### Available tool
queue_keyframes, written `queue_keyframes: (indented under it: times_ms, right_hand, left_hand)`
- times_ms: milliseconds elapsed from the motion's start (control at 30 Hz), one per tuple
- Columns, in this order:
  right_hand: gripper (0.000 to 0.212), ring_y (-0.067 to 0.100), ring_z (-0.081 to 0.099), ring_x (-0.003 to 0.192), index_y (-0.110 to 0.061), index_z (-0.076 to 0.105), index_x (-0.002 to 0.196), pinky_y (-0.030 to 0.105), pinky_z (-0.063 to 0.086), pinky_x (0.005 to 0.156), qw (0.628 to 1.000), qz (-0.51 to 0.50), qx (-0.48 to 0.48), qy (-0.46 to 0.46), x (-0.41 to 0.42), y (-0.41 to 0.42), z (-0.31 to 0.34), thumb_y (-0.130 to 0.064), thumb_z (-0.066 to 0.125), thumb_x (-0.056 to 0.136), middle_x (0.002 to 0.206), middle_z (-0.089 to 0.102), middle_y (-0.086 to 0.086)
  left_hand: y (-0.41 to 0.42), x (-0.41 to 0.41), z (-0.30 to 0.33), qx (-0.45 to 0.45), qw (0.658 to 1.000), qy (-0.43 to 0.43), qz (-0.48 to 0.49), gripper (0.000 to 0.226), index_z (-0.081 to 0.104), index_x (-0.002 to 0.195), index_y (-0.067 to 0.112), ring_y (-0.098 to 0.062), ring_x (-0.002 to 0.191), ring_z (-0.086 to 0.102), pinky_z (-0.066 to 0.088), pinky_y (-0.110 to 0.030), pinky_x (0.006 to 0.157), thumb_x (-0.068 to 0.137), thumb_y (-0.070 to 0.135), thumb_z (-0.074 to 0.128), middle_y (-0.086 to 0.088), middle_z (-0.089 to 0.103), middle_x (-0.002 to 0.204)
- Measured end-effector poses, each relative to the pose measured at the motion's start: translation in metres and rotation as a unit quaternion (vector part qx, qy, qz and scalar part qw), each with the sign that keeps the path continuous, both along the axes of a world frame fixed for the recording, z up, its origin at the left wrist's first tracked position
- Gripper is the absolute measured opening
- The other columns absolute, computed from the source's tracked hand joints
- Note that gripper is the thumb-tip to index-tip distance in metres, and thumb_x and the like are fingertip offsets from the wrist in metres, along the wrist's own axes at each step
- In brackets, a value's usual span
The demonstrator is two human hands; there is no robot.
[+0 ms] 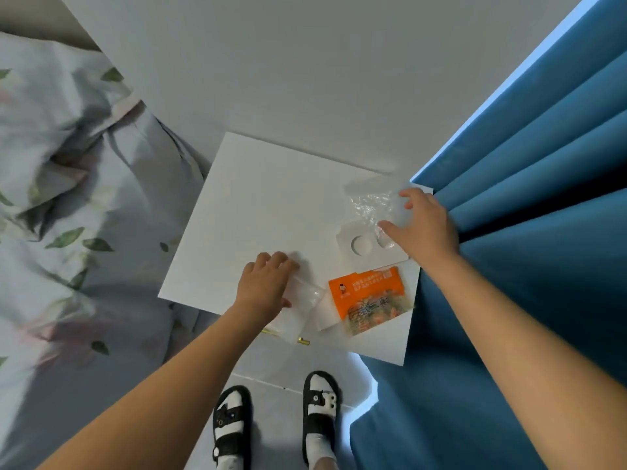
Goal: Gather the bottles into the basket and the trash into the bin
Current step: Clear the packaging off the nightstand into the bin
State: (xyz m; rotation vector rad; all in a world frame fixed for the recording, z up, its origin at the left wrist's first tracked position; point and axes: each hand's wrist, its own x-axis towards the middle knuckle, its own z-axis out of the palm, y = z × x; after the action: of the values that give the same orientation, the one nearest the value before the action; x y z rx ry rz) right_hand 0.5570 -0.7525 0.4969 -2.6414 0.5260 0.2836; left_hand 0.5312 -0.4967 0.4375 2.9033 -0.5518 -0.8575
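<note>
The job looks like it is just getting going. Four bits of trash lie on the white surface (pixel 258 205), and no basket, bin or bottle can be seen from the head camera. The left hand (pixel 266 286) is down on a small clear plastic bag (pixel 298 308) near the front edge; its fingers (pixel 278 261) are bent over the bag, but I cannot tell for sure if they grip it or just press on it. The right hand (pixel 424 225) reaches to the far right corner, fingers spread wide, right at a crinkly clear wrapper (pixel 369 201) and holding nothing. Just beside that hand lies a white card with round holes (pixel 366 247). In front of the card sits an orange snack packet (pixel 369 296), which hangs a little over the front edge. So all the trash seen here still has to go in the bin. A bed with leafy sheets (pixel 68 198) is on the left and a blue curtain (pixel 526 198) on the right.
</note>
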Motion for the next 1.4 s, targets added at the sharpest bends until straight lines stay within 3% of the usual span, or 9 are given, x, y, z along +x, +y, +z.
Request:
queue_keyframes:
  times_ms: [300,500,633,733,833,1033,1133,1233,1400]
  right_hand:
    - [0.081,0.035,0.04,0.127,-0.025,0.03,0.143,0.052,0.045,0.096,0.997,0.009,-0.015,0.08,0.039,-0.031,-0.015,-0.055,0.066,0.077,0.14,0.038,0.012]
    - [0.099,0.034,0.037,0.133,-0.01,0.029,0.143,0.046,0.039,0.104,0.984,-0.116,0.063,0.122,0.062,-0.041,-0.034,-0.064,0.068,0.07,0.144,0.038,0.014]
    - [0.108,0.03,0.04,0.131,-0.012,0.029,0.145,0.041,0.04,0.103,0.976,-0.131,0.1,0.143,0.071,-0.041,-0.048,-0.066,0.072,0.062,0.144,0.041,0.01]
    - [0.091,0.026,0.049,0.124,-0.012,0.042,0.137,0.031,0.042,0.093,0.975,-0.108,0.147,0.127,0.074,-0.035,-0.054,-0.056,0.077,0.066,0.135,0.051,0.005]
    - [0.07,0.024,0.053,0.12,-0.015,0.049,0.13,0.028,0.042,0.092,0.981,-0.034,0.118,0.153,0.071,-0.026,-0.058,-0.049,0.073,0.074,0.129,0.057,0.005]
    - [0.035,0.025,0.059,0.102,-0.004,0.065,0.104,0.027,0.039,0.076,0.988,0.006,0.12,0.092,0.068,-0.01,-0.064,-0.035,0.058,0.09,0.102,0.064,0.011]
    - [0.025,0.026,0.06,0.102,-0.011,0.065,0.101,0.037,0.052,0.084,0.962,-0.078,0.259,0.039,0.069,0.005,-0.052,-0.032,0.062,0.089,0.103,0.066,0.009]
    - [0.016,0.02,0.062,0.088,-0.012,0.063,0.1,0.027,0.052,0.068,0.895,-0.132,0.427,0.015,0.063,0.032,-0.027,-0.023,0.065,0.088,0.088,0.065,-0.002]
    - [0.004,0.014,0.064,0.072,-0.018,0.065,0.085,0.02,0.051,0.056,0.863,-0.071,0.5,-0.008,0.043,0.081,0.011,-0.015,0.065,0.088,0.082,0.067,-0.003]
  left_hand:
    - [0.002,0.015,-0.007,0.078,0.996,-0.023,-0.042,0.041,0.062,0.116,0.031,-0.02,0.119,0.04,0.028,-0.033,0.101,0.08,0.051,0.066,0.006,0.052,0.12]
    - [0.025,0.043,0.021,-0.087,0.979,0.007,0.182,0.031,0.063,0.088,0.017,-0.027,0.087,0.06,0.041,-0.03,0.069,0.08,0.047,0.069,0.0,0.064,0.083]
    - [0.031,0.063,0.049,-0.247,0.9,0.049,0.354,0.024,0.058,0.1,0.011,-0.028,0.072,0.067,0.055,-0.036,0.068,0.086,0.028,0.068,-0.008,0.071,0.084]
    - [0.028,0.066,0.059,-0.319,0.845,0.005,0.429,0.055,0.035,0.136,0.016,-0.025,0.074,0.064,0.053,-0.035,0.068,0.089,0.019,0.064,-0.008,0.066,0.096]
    - [0.032,0.062,0.057,-0.379,0.811,-0.034,0.445,0.074,0.013,0.144,0.033,-0.024,0.072,0.065,0.054,-0.039,0.073,0.091,0.011,0.059,0.005,0.06,0.086]
    - [0.035,0.047,0.054,-0.365,0.802,0.007,0.472,0.022,0.065,0.095,0.034,-0.011,0.064,0.059,0.05,-0.034,0.071,0.093,0.015,0.055,-0.007,0.069,0.099]
    - [0.033,0.041,0.059,-0.411,0.746,0.079,0.519,0.014,0.068,0.1,0.025,-0.014,0.082,0.06,0.049,-0.034,0.08,0.093,0.019,0.058,-0.008,0.068,0.098]
    - [0.027,0.036,0.067,-0.45,0.705,0.117,0.535,0.015,0.069,0.101,0.02,-0.02,0.1,0.063,0.051,-0.038,0.092,0.089,0.029,0.064,-0.005,0.069,0.098]
    - [0.012,0.033,0.089,-0.505,0.657,0.181,0.53,0.025,0.068,0.087,0.022,-0.01,0.101,0.064,0.052,-0.041,0.094,0.084,0.046,0.062,0.014,0.071,0.089]
